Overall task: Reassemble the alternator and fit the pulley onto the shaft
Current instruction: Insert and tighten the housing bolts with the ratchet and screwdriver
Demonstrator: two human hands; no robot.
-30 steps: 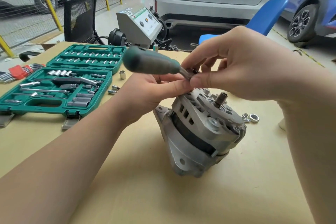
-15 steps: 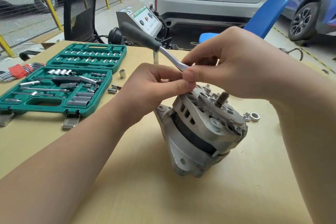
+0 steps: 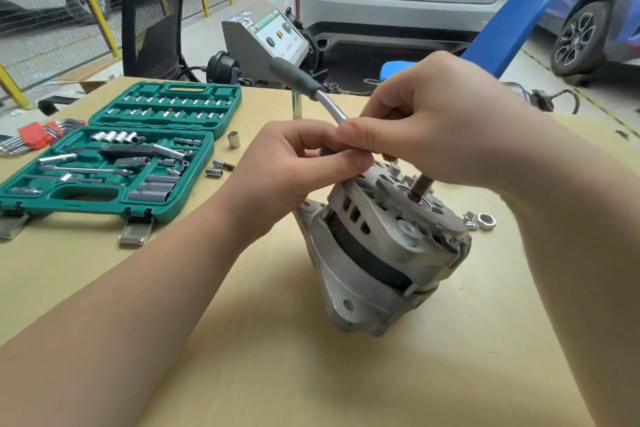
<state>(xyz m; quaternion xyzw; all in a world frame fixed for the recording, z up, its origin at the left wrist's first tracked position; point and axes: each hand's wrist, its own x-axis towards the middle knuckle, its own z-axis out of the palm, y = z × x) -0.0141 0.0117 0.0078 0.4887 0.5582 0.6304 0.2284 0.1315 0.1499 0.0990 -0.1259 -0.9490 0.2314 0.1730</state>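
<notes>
Sitting tilted on the table, the alternator leans on its rear housing with the bare shaft poking up and to the right. No pulley on that shaft.

Both hands are bunched together at the top edge of the front housing. Right hand has its fingers curled around the head end of a ratchet, thumb pressed along the shank. The ratchet's dark handle sticks up and back to the left, away from the person. Can't see the socket or what it sits on, the fingers cover it. Left hand comes in from the left, thumb and fingers pinching right under the right thumb at the ratchet head, the heel of the hand close to the housing. Whether it's holding the tool or a fastener, I can't tell.

A nut and a couple of small bits lie on the table just right of the alternator. Over on the left there's an open green socket case, a few loose sockets beside it, and a red hex key set at the far left edge. Cars, a blue chair and a grey machine are behind the table.
</notes>
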